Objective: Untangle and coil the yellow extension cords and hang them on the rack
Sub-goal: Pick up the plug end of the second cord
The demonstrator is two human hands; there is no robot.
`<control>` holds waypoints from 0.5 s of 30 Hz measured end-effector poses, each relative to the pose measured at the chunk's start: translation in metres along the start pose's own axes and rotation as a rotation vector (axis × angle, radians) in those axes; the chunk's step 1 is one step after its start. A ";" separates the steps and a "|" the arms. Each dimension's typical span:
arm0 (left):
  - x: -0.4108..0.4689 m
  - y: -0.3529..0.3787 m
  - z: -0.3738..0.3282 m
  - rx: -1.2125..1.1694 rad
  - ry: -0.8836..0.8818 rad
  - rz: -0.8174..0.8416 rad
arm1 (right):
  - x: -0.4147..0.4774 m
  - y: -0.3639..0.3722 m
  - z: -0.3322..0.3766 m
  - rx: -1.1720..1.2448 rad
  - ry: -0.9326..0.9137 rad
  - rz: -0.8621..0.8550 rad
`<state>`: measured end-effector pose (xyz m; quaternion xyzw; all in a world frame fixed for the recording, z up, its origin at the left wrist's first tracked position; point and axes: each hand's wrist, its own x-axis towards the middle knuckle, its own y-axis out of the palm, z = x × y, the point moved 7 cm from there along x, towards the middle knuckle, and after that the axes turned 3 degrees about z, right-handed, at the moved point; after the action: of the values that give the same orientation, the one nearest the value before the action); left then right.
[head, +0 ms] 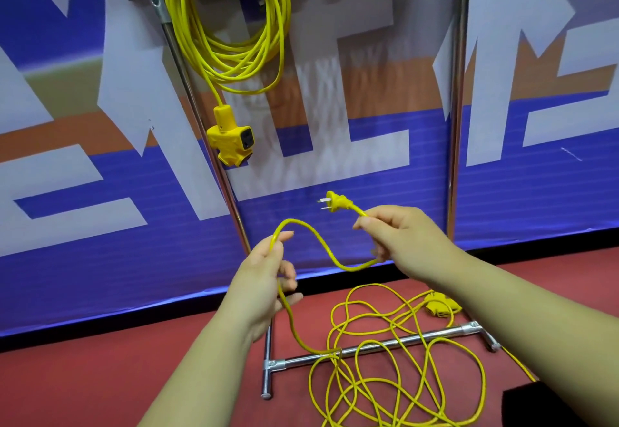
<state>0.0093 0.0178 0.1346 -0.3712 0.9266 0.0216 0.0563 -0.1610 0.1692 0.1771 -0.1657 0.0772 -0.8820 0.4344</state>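
Standing clear in open air between the rack's two chrome posts [456, 98], both hands are raised well above the red floor [100, 386]; the right hand [398, 235] pinches the yellow cord [321, 242] just behind its plug [335, 200], the left hand [264, 279] grips it lower, loose loops [395, 369] piled below over the base bar [385, 344], a coiled cord [231, 24] hung above the left hand

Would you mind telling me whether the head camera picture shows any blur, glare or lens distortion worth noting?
Head view: the wide-angle lens bows the rack's upright poles outward; the banner behind looks soft and smeared, as does the top of the hung coil; the left hand is slightly blurred, while the plug at the right hand stays fairly crisp; small highlights glint on the chrome base bar.
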 end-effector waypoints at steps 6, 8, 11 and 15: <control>0.012 -0.022 0.014 0.411 -0.020 -0.021 | 0.010 -0.021 -0.012 0.155 0.050 -0.201; 0.016 -0.031 0.014 0.556 0.026 -0.033 | 0.013 -0.033 -0.020 0.197 0.060 -0.253; 0.022 -0.043 0.018 0.780 0.085 -0.082 | 0.016 -0.059 -0.027 0.186 0.073 -0.357; 0.026 -0.058 0.032 0.983 0.099 -0.153 | 0.012 -0.106 -0.035 0.153 0.096 -0.538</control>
<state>0.0337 -0.0391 0.0996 -0.3682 0.7989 -0.4394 0.1822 -0.2593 0.2242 0.1767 -0.1050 -0.0159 -0.9757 0.1918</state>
